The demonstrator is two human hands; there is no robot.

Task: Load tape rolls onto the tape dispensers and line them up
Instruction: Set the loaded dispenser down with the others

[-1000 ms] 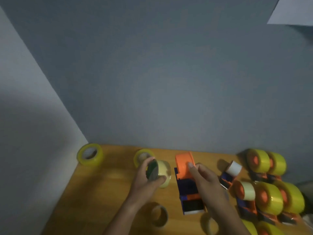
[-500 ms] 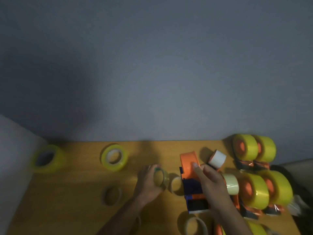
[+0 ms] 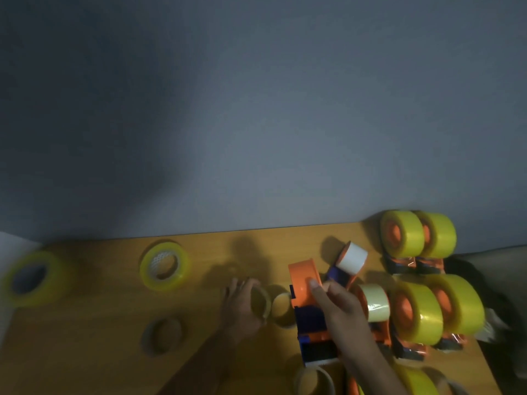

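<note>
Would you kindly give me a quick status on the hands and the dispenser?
Left hand grips a small tape roll. Right hand holds the empty orange dispenser. Another small roll sits between them.

A dispenser point(image 3: 309, 306) is sitting in the middle of the table point(image 3: 94, 352). Loaded dispensers point(image 3: 419, 309) are standing to its right. Two tape rolls point(image 3: 164, 266) are lying far to its left.

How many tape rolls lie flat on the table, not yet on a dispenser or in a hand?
4, perhaps more: yellow roll at far left, yellow roll near the wall, brown roll in front, pale roll at the bottom edge. Hands may hide others.
</note>
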